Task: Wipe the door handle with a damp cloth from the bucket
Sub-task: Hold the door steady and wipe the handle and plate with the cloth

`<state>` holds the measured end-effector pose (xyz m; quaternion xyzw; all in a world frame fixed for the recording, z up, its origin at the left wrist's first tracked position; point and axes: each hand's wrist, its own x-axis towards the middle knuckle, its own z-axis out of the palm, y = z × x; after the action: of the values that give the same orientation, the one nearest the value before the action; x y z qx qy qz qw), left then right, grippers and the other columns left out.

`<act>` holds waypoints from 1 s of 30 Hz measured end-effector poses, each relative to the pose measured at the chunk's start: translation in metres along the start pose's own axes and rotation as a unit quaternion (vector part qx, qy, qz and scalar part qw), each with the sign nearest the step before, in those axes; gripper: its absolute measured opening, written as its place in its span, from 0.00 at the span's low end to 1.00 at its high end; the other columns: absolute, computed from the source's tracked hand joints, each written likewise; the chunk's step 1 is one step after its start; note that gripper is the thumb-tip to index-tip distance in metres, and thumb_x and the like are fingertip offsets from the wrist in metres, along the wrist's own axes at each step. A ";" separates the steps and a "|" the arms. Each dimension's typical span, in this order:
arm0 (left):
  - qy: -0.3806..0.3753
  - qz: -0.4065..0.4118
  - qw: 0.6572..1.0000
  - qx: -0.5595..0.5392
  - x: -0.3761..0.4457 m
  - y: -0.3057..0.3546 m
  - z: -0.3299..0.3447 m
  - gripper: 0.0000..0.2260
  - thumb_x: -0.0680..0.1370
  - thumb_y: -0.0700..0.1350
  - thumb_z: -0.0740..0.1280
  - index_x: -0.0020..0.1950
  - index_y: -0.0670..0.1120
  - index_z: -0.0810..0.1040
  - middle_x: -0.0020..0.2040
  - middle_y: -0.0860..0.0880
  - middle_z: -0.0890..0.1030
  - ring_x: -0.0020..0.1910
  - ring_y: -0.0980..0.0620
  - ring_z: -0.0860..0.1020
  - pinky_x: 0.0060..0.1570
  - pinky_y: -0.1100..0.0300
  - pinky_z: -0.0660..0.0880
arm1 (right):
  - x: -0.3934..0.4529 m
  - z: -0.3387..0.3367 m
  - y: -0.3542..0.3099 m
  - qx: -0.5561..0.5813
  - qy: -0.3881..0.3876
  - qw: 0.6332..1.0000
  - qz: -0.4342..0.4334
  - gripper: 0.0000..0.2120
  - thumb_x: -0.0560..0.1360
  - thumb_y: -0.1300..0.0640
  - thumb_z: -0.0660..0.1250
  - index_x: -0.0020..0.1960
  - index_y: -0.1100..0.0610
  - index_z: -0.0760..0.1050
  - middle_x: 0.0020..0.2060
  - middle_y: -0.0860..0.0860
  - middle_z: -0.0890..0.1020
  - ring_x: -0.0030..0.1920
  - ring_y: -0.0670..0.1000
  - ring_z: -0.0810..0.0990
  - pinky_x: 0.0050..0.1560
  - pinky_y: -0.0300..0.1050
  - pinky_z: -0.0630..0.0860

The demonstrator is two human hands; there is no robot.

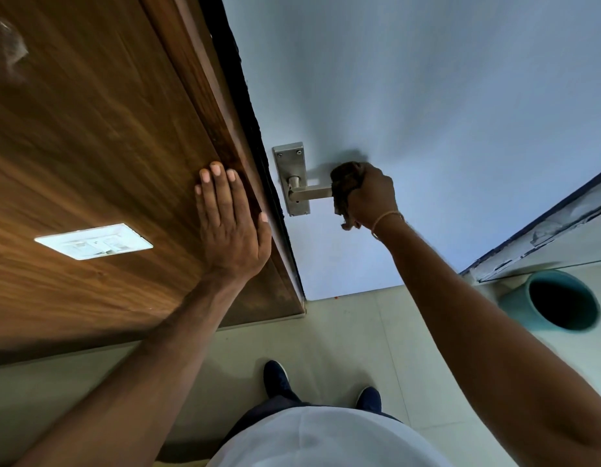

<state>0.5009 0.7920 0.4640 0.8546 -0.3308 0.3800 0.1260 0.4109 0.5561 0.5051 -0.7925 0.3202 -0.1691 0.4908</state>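
A steel lever door handle (309,193) on a steel backplate (290,163) sticks out from the pale blue door (427,96). My right hand (370,193) is closed around a brown cloth (343,187), which is wrapped over the free end of the lever. A scrap of the cloth hangs below my fist. My left hand (230,224) lies flat, fingers together, on the brown wooden panel (90,146) beside the door's edge. A teal bucket (555,301) stands on the floor at the right, its inside dark.
A white switch plate (93,241) is set in the wooden panel to the left. Pale floor tiles (343,332) lie below, with my two dark shoes (275,379) on them. A worn blue-and-white ledge (545,230) runs behind the bucket.
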 end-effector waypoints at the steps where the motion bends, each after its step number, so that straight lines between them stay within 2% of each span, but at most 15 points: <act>1: -0.001 -0.001 1.000 0.001 0.000 0.000 0.000 0.35 0.85 0.51 0.57 0.85 0.35 0.49 0.83 0.32 0.59 0.84 0.33 0.54 0.85 0.39 0.53 | 0.000 0.000 -0.003 -0.104 -0.001 0.994 -0.039 0.09 0.74 0.56 0.65 0.51 0.52 0.82 0.43 0.53 0.87 0.41 0.59 0.86 0.40 0.54 0.84; 3: 0.000 -0.003 1.000 0.003 0.000 0.000 -0.001 0.35 0.84 0.51 0.58 0.85 0.35 0.50 0.83 0.32 0.59 0.84 0.33 0.55 0.85 0.39 0.54 | 0.004 0.007 -0.005 -0.298 0.007 0.947 -0.119 0.09 0.76 0.51 0.70 0.53 0.54 0.81 0.49 0.55 0.85 0.51 0.64 0.81 0.49 0.54 0.77; 6: 0.001 -0.003 1.000 0.006 0.001 0.000 -0.001 0.35 0.84 0.50 0.59 0.85 0.35 0.51 0.83 0.31 0.59 0.84 0.32 0.56 0.84 0.38 0.55 | 0.004 0.019 -0.012 -0.425 0.023 0.886 -0.183 0.10 0.79 0.53 0.68 0.55 0.59 0.79 0.50 0.59 0.84 0.55 0.65 0.79 0.54 0.55 0.72; 9: 0.005 -0.006 1.000 0.003 0.001 0.002 0.001 0.35 0.84 0.50 0.59 0.85 0.34 0.52 0.83 0.31 0.60 0.83 0.32 0.57 0.84 0.38 0.56 | 0.004 0.029 -0.012 -0.499 0.057 0.838 -0.213 0.09 0.79 0.57 0.66 0.51 0.63 0.79 0.45 0.61 0.85 0.49 0.65 0.80 0.50 0.55 0.73; 11: 0.007 -0.014 1.000 -0.001 0.001 0.004 0.002 0.35 0.84 0.50 0.60 0.85 0.34 0.52 0.82 0.30 0.61 0.83 0.31 0.57 0.84 0.37 0.56 | 0.002 0.036 -0.012 -0.509 0.045 0.830 -0.222 0.08 0.78 0.58 0.66 0.48 0.63 0.80 0.42 0.62 0.84 0.46 0.65 0.80 0.49 0.55 0.74; 14: 0.011 -0.020 1.000 0.000 0.002 0.007 0.004 0.36 0.84 0.50 0.62 0.84 0.33 0.53 0.82 0.30 0.61 0.83 0.31 0.58 0.84 0.36 0.56 | -0.002 0.034 -0.011 -0.503 0.001 0.812 -0.294 0.09 0.75 0.56 0.69 0.49 0.62 0.79 0.43 0.63 0.84 0.45 0.64 0.80 0.48 0.55 0.74; 17: 0.019 -0.018 1.000 -0.006 0.002 0.006 0.004 0.35 0.84 0.50 0.60 0.84 0.33 0.52 0.82 0.30 0.61 0.82 0.31 0.58 0.84 0.37 0.56 | 0.001 0.007 -0.005 -0.452 -0.052 0.837 -0.304 0.16 0.76 0.51 0.70 0.57 0.61 0.76 0.51 0.62 0.84 0.52 0.65 0.79 0.55 0.57 0.73; 19: 0.020 -0.018 1.000 -0.002 0.001 0.004 0.004 0.34 0.84 0.51 0.59 0.84 0.34 0.52 0.82 0.30 0.62 0.83 0.31 0.58 0.84 0.37 0.57 | -0.001 0.003 -0.005 -0.429 -0.035 0.855 -0.287 0.17 0.76 0.52 0.69 0.60 0.61 0.73 0.53 0.61 0.84 0.53 0.65 0.78 0.57 0.58 0.72; 21: 0.019 -0.017 1.000 -0.006 0.001 0.003 0.004 0.34 0.84 0.51 0.59 0.85 0.34 0.52 0.82 0.31 0.61 0.83 0.31 0.58 0.83 0.37 0.57 | -0.009 0.021 -0.014 -0.436 -0.028 0.849 -0.296 0.16 0.76 0.54 0.63 0.60 0.62 0.73 0.53 0.62 0.83 0.52 0.66 0.78 0.56 0.58 0.72; 23: 0.019 -0.011 1.000 -0.012 0.001 0.002 0.003 0.35 0.84 0.51 0.59 0.85 0.35 0.51 0.83 0.32 0.58 0.83 0.32 0.58 0.84 0.37 0.57 | -0.017 0.038 -0.024 -0.445 -0.046 0.840 -0.307 0.20 0.75 0.54 0.53 0.60 0.63 0.73 0.51 0.63 0.83 0.51 0.66 0.78 0.56 0.59 0.73; 24: 0.021 -0.008 1.000 -0.013 0.001 0.002 0.004 0.35 0.84 0.51 0.59 0.85 0.35 0.51 0.84 0.34 0.57 0.84 0.32 0.58 0.83 0.37 0.57 | -0.018 0.037 -0.024 -0.440 -0.050 0.840 -0.314 0.21 0.74 0.54 0.54 0.61 0.64 0.74 0.52 0.63 0.82 0.52 0.67 0.78 0.57 0.59 0.72; 27: 0.022 -0.009 1.000 -0.015 0.001 0.002 0.005 0.35 0.84 0.51 0.59 0.85 0.35 0.51 0.84 0.34 0.57 0.84 0.32 0.57 0.83 0.37 0.58 | -0.007 0.014 -0.007 -0.393 -0.059 0.850 -0.346 0.22 0.72 0.59 0.66 0.66 0.60 0.75 0.56 0.58 0.83 0.54 0.64 0.78 0.58 0.56 0.72; 30: 0.020 -0.007 1.000 -0.011 0.000 0.001 0.004 0.35 0.84 0.51 0.59 0.85 0.35 0.51 0.84 0.34 0.56 0.84 0.32 0.57 0.84 0.37 0.57 | -0.001 0.007 -0.001 -0.339 -0.053 0.873 -0.347 0.21 0.72 0.57 0.65 0.64 0.55 0.77 0.55 0.53 0.85 0.53 0.62 0.79 0.56 0.53 0.71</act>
<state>0.5025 0.7888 0.4612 0.8476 -0.3266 0.3924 0.1446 0.4149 0.5616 0.5033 -0.9782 0.0356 -0.1671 0.1176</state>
